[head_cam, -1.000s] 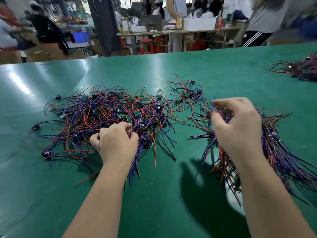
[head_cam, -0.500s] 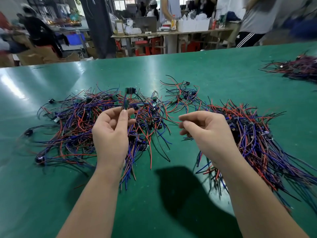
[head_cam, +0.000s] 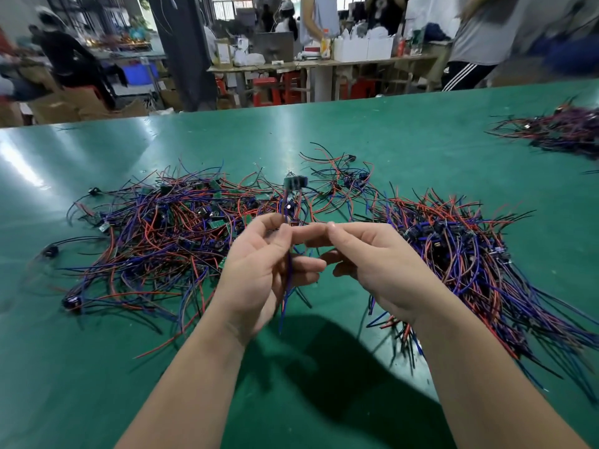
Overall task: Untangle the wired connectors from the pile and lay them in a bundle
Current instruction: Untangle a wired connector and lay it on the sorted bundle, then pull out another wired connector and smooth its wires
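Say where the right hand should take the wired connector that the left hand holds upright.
Pinch the thin wires just under the dark block-shaped head, coming from the right. The left hand pinches them lower down, leaving that upright stretch bare, and the right hand lies open on that side.

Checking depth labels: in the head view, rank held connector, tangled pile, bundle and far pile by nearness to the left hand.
1. held connector, pinched in the left hand
2. tangled pile, directly behind, left
3. bundle, right side
4. far pile, far right edge
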### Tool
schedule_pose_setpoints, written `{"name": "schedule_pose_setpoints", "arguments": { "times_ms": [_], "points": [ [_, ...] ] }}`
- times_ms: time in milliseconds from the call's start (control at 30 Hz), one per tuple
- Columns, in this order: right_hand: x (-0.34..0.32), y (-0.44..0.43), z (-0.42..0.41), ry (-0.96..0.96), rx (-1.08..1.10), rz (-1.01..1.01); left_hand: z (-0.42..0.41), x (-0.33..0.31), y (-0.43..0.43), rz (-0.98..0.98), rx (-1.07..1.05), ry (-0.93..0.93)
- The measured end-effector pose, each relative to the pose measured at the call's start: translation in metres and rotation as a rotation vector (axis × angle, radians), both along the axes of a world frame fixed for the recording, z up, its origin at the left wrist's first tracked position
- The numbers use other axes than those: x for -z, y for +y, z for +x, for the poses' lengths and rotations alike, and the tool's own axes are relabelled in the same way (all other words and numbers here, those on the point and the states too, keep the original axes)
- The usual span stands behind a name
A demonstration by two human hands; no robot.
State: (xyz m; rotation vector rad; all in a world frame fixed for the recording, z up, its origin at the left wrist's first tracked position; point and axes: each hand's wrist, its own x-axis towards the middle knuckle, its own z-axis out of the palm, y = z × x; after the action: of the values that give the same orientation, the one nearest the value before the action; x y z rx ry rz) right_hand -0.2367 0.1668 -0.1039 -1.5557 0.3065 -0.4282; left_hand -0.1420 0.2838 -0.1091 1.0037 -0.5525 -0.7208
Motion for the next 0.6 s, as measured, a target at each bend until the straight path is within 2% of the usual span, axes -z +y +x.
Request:
{"name": "schedule_pose_setpoints", "arguments": {
  "times_ms": [167, 300, 367, 467, 600],
  "points": [
    [-0.004, 0.001, -0.001, -0.094, -0.048, 0.223, -0.005, -0.002, 0.003, 0.052, 0.232, 0.037],
    [-0.002, -0.002, -0.001, -0.214, 0.065, 0.285, -0.009, -0.002, 0.003, 0.033, 0.295, 0.11],
    [0.0, -0.007, 0.0, -0.259, 0.174, 0.252, -0.009, -0.003, 0.003, 0.074, 0.327, 0.103],
    [-0.002, -0.01, 0.001, -0.366, 0.284, 0.087, -0.011, -0.001, 0.002, 0.147, 0.382, 0.07],
    [-0.003, -0.008, -0.001, -0.486, 0.349, 0.079, -0.012, 0.002, 0.001, 0.16, 0.453, 0.077]
  ]
}}
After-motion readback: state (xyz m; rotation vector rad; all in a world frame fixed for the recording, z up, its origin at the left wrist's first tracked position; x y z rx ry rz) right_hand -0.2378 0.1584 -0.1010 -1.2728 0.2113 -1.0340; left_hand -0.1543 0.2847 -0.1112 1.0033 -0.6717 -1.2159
